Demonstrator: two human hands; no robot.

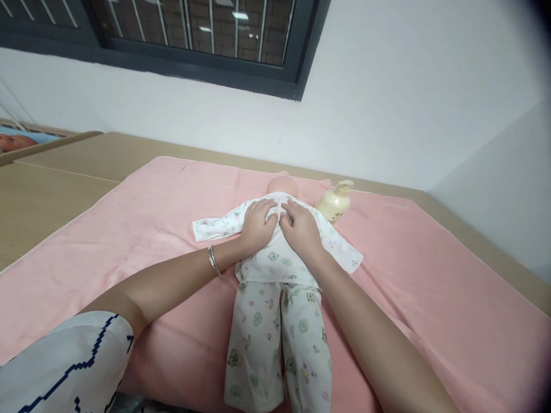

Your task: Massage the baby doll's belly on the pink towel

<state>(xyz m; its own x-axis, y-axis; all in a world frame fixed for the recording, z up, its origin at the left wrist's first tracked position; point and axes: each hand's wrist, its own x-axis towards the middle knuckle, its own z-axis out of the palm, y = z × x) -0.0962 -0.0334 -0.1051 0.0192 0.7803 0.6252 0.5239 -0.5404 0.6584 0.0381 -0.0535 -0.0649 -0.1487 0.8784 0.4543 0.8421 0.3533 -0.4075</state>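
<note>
A baby doll lies stretched out on a pink towel (172,201), its smooth bald head (283,186) pointing away from me. It wears a white long-sleeved top (275,261) and matching trousers (258,338), both printed with small green and pink figures. My left hand (259,225) rests on the upper part of the top, fingers laid out over the cloth. Beside it my right hand (301,230) lies on the same area, fingers extended, thumbs close together. No held thing shows in either hand. The doll's face is not visible.
A cream pump bottle (334,202) leans on the towel beside the doll's right-hand sleeve. Wooden tabletop (64,195) borders the towel. A white wall (365,115) with a dark-framed window (297,74) rises behind. At far left, a reddish doll-like shape (17,142) lies on blue cloth.
</note>
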